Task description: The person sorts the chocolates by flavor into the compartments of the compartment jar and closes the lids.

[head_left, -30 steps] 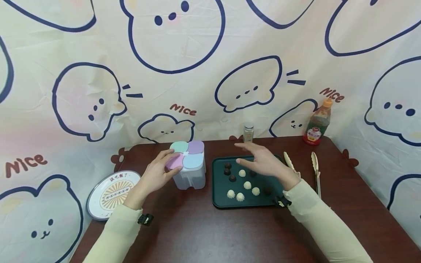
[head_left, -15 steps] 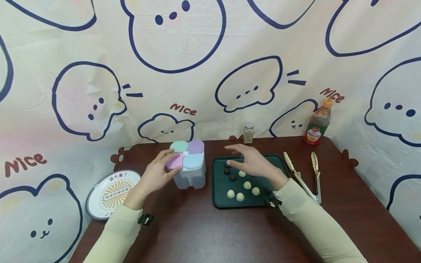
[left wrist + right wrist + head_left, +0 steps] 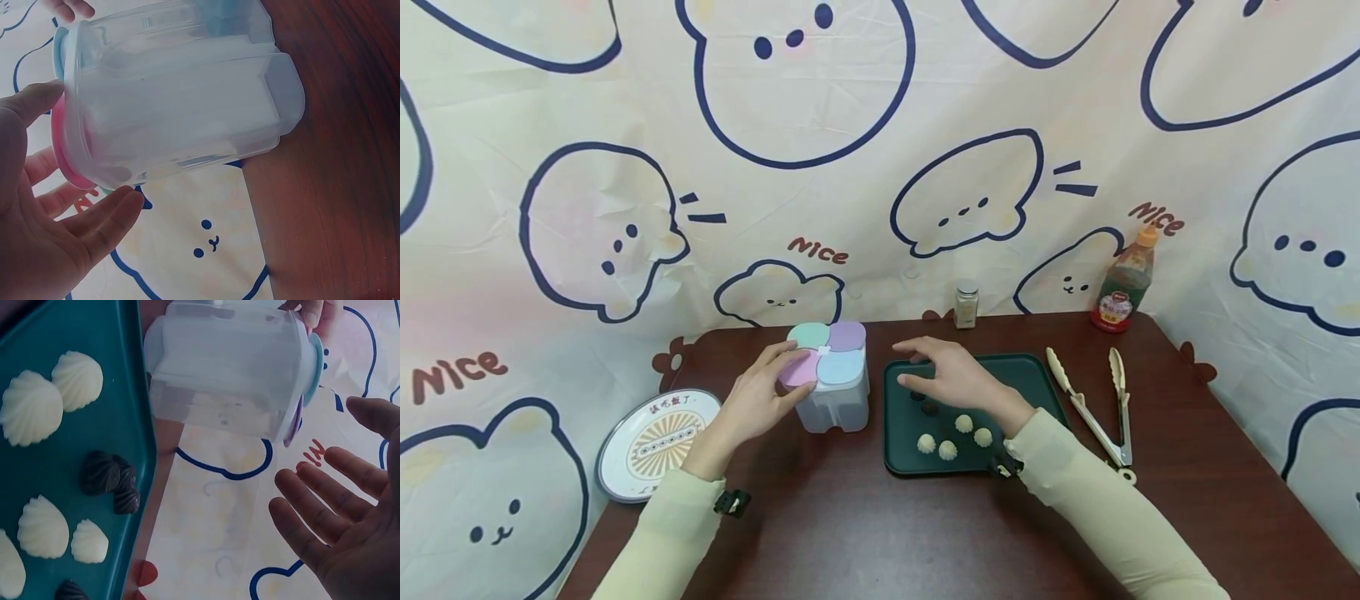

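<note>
Head view first: the left hand (image 3: 758,400) has its grip on the box (image 3: 832,379), thumb and fingers pinching the pink lid petal at the near-left corner. The box sits upright on the bench (image 3: 865,525), just left of the tray (image 3: 901,454). The right hand (image 3: 951,377) hovers over the tray's far-left end with its fingers spread flat, holding nothing, apart from the box. White and dark shell sweets (image 3: 948,450) lie on the tray under and near it. Tongs (image 3: 1097,408) lie on the bench right of the tray, a plate (image 3: 651,442) sits at the left edge, and a shaker (image 3: 966,303) and a sauce bottle (image 3: 1124,283) stand at the back.

Left wrist view: the clear box (image 3: 181,94) fills the frame. The thumb and fingers (image 3: 100,215) bracket the pink lid rim, but I can't tell how firmly.

Right wrist view: the palm is open with fingers (image 3: 312,531) straight and empty, and the box (image 3: 231,369) is close by but not touched. Shell sweets (image 3: 31,406) sit right at the tray's edge.

What could go wrong, as I see it: the left grip is only on one lid corner, so a pull could tip or drag the light box. The right sleeve hangs low over the tray and could sweep sweets off it.
</note>
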A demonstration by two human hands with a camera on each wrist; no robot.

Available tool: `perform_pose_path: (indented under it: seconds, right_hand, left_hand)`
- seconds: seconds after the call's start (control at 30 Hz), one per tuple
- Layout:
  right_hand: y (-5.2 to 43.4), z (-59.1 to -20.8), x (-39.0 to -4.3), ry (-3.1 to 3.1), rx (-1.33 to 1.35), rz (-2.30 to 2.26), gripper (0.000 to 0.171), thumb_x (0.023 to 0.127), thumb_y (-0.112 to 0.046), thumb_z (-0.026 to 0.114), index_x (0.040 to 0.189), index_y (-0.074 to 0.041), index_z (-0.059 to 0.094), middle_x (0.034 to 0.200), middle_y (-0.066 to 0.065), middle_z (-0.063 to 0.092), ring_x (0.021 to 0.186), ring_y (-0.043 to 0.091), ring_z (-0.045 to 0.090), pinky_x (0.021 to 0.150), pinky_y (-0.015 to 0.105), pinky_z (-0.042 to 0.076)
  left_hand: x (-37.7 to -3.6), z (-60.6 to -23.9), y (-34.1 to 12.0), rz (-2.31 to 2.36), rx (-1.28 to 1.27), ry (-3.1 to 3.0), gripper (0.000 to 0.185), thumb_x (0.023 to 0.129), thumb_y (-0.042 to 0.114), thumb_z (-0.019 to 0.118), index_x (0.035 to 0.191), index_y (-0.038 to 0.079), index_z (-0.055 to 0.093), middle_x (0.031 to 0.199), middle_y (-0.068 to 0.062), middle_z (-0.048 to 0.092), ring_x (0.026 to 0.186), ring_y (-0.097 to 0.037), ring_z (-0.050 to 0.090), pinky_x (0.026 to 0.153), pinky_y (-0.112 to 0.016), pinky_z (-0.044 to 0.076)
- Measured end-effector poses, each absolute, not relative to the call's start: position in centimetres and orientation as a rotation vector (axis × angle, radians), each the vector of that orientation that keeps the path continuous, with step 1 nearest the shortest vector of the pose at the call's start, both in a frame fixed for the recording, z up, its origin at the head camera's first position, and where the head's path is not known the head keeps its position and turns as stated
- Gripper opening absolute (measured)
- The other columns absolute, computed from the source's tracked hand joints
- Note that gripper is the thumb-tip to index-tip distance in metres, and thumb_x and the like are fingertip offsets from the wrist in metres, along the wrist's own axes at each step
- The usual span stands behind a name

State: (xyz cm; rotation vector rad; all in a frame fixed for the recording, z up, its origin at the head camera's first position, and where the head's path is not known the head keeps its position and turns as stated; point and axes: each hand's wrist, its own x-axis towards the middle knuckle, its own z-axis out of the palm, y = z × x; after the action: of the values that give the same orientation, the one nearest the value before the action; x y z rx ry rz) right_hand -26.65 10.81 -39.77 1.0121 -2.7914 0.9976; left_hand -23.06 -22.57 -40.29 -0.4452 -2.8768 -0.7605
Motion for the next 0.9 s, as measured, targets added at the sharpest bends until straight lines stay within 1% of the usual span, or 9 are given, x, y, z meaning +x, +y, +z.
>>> perform_pose_path:
  seconds: [0.07,0.3,0.37,0.5,0.6,0.73,0.9]
  right_hand:
    - [10.5,-39.8,-26.7,-2.787,1.020,1.002,0.052,0.095,-0.039,0.067,0.143,-0.023,0.054,0.140,0.003,0.060,0.118,0.022,0.063,0.096,0.045,0.055]
    - [9.2,-39.9,-26.6,-2.754,1.065,1.020,0.051,0.095,-0.037,0.067,0.142,-0.021,0.055,0.138,0.008,0.062,0.117,0.026,0.064,0.092,0.043,0.057]
    - [8.7,-39.8,-26.6,-2.752,1.065,1.006,0.051,0.095,-0.038,0.067,0.141,-0.022,0.055,0.137,0.006,0.062,0.116,0.024,0.064,0.092,0.041,0.056]
    - [7.9,-39.8,-26.6,-2.753,1.062,0.980,0.051,0.094,-0.039,0.068,0.140,-0.020,0.056,0.136,0.004,0.063,0.114,0.020,0.064,0.092,0.040,0.056]
    - [7.3,-39.9,-26.5,-2.758,1.060,0.972,0.053,0.094,-0.040,0.068,0.140,-0.018,0.056,0.136,0.005,0.063,0.113,0.019,0.064,0.090,0.040,0.057]
    - [6.7,-40.0,-26.5,-2.774,1.063,0.977,0.052,0.094,-0.039,0.068,0.140,-0.019,0.056,0.136,0.006,0.063,0.112,0.018,0.064,0.086,0.036,0.057]
    - [6.1,-40.0,-26.6,-2.769,1.089,1.000,0.051,0.094,-0.037,0.069,0.140,-0.018,0.056,0.136,0.009,0.062,0.113,0.024,0.065,0.086,0.037,0.057]
  left_hand:
    - [-23.0,-40.3,-22.5,-0.764,-0.444,-2.876,0.062,0.091,0.045,0.069,0.145,0.024,0.049,0.157,-0.011,0.037,0.131,-0.040,0.051,0.102,-0.059,0.049]
    - [-23.0,-40.3,-22.6,-0.777,-0.448,-2.873,0.062,0.091,0.045,0.069,0.146,0.024,0.048,0.157,-0.011,0.037,0.131,-0.041,0.051,0.102,-0.059,0.049]
    - [-23.0,-40.3,-22.6,-0.780,-0.446,-2.874,0.062,0.091,0.046,0.069,0.146,0.024,0.048,0.157,-0.011,0.037,0.131,-0.041,0.051,0.102,-0.059,0.049]
    - [-23.1,-40.3,-22.6,-0.777,-0.445,-2.873,0.062,0.091,0.046,0.069,0.146,0.024,0.049,0.156,-0.011,0.037,0.130,-0.041,0.052,0.101,-0.059,0.050]
    - [-23.1,-40.3,-22.6,-0.771,-0.445,-2.876,0.062,0.091,0.046,0.069,0.146,0.024,0.048,0.156,-0.011,0.037,0.130,-0.041,0.052,0.101,-0.059,0.050]
    - [-23.0,-40.3,-22.5,-0.765,-0.438,-2.882,0.062,0.091,0.046,0.069,0.146,0.024,0.048,0.157,-0.011,0.037,0.130,-0.041,0.052,0.101,-0.059,0.050]
    - [-22.9,-40.2,-22.5,-0.761,-0.436,-2.885,0.063,0.091,0.045,0.069,0.146,0.024,0.048,0.157,-0.011,0.037,0.129,-0.041,0.053,0.100,-0.058,0.051]
